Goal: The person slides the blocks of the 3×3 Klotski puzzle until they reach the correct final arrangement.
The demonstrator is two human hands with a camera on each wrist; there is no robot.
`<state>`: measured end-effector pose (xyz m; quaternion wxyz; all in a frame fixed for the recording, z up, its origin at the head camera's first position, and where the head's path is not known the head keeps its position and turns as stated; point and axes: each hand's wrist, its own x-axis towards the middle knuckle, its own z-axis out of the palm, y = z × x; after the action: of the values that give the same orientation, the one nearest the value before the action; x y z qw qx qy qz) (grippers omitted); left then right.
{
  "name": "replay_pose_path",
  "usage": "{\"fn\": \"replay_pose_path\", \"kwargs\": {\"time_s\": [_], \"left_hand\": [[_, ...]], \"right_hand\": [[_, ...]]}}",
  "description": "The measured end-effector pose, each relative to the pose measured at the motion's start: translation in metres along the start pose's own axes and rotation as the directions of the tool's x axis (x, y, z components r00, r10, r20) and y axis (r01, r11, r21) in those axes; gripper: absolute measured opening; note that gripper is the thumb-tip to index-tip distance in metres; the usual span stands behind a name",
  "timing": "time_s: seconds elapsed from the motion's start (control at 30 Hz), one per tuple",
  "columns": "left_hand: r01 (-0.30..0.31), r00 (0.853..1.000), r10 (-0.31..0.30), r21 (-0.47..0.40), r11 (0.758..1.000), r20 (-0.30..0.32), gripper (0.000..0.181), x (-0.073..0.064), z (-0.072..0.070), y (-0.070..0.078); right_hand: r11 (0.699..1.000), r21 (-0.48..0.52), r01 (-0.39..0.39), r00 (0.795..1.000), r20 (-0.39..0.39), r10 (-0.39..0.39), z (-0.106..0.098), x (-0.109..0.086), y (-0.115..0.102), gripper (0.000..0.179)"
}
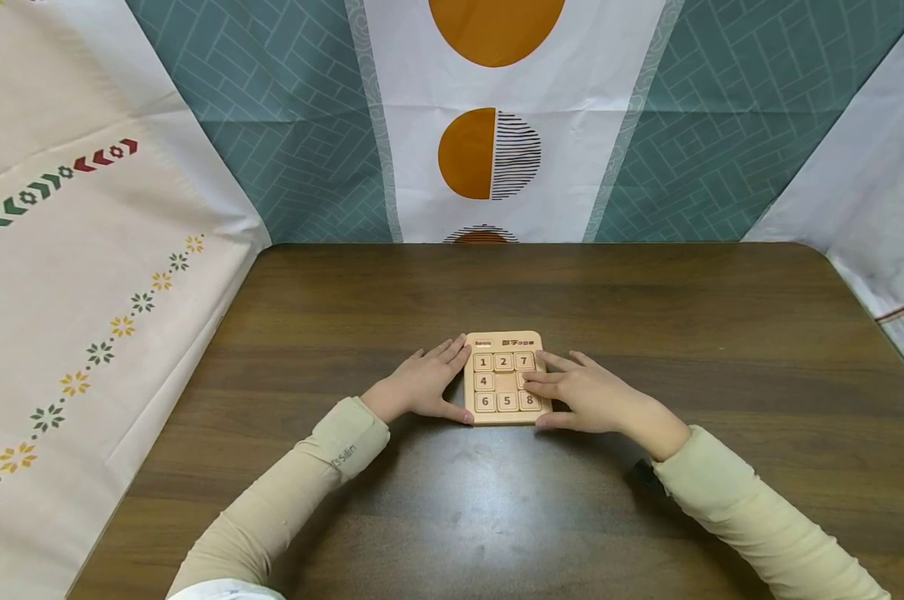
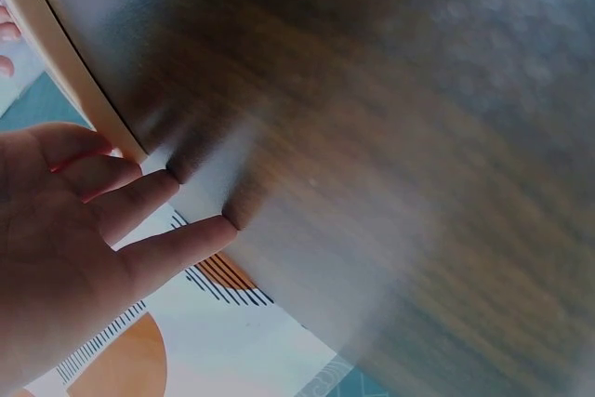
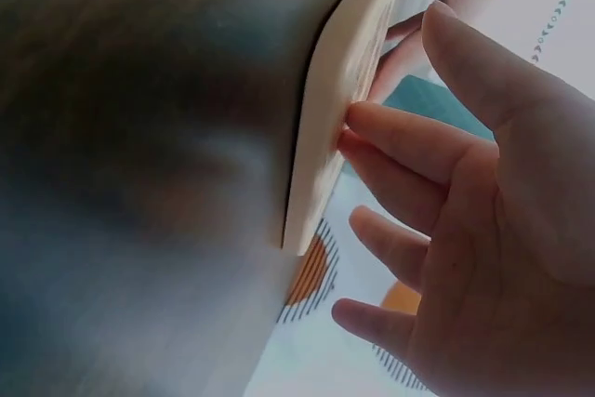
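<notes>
A pale wooden number sliding puzzle (image 1: 506, 382) lies flat on the table. Its top row reads 1, 2, 7 and its bottom row 6, 5, 8. Tile 4 (image 1: 484, 381) sits at the left of the middle row, beside a bare centre slot. My left hand (image 1: 425, 386) steadies the left side, fingers extended along the frame and thumb at the lower left corner. With extended fingers, my right hand (image 1: 592, 400) reaches over the right edge; fingertips touch the middle-row right tile and cover its number. The right thumb is at the lower right corner.
The dark wooden table (image 1: 347, 292) extends around the puzzle. Behind it hangs a teal and white curtain (image 1: 309, 150) with orange circles. A cream cloth (image 1: 84, 275) with flower patterns borders the left side. A small black object (image 1: 646, 475) shows by the right cuff.
</notes>
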<state>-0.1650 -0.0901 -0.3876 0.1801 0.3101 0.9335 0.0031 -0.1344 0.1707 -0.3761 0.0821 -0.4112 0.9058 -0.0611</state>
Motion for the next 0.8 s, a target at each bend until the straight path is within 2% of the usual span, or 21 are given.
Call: {"fn": "replay_pose_path", "kwargs": {"time_s": [0.2,0.43,0.8], "left_hand": [[0.005,1.000,-0.005,-0.003,1.000,0.005,0.109,0.000,-0.001,0.001],[0.006,1.000,-0.005,-0.018,1.000,0.015,0.109,0.000,-0.002,0.002],[0.006,1.000,-0.006,-0.001,1.000,0.006,0.108,0.002,-0.001,0.001]], "right_hand": [[0.999,0.020,0.033,0.999,-0.007,-0.033,-0.002,0.011,-0.009,0.060],[0.996,0.046,0.075,0.996,0.034,-0.077,0.003,0.029,-0.023,0.066],[0.998,0.033,0.048,0.999,0.022,-0.049,-0.001,0.016,-0.011,0.060]]}}
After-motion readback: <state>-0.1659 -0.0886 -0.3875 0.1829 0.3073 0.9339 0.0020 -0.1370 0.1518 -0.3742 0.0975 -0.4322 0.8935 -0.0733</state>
